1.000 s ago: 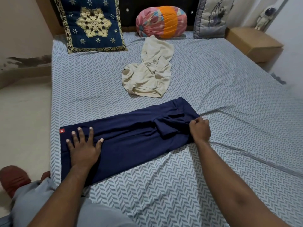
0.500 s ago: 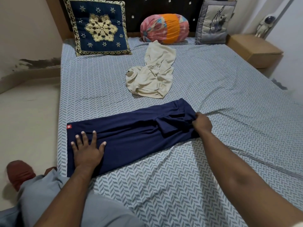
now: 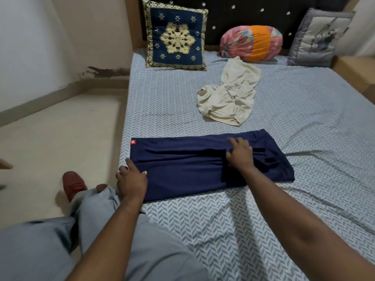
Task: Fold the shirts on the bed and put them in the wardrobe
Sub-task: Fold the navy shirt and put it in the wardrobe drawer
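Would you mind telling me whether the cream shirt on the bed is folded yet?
Not folded: the cream shirt lies crumpled in a loose heap on the bed, beyond the navy shirt.

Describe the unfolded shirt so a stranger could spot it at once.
On the bed with the chevron sheet, look just before the pink-and-orange bolster. The cream shirt lies there crumpled, unlike the navy shirt folded flat nearer the person.

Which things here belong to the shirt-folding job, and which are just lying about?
Belong: navy shirt, folded into a long strip; cream shirt, crumpled; left hand at the navy shirt's corner; right hand on it; bed.
Lying about: blue cushion; pink-and-orange bolster; grey cushion; bedside table; red shoe on floor.
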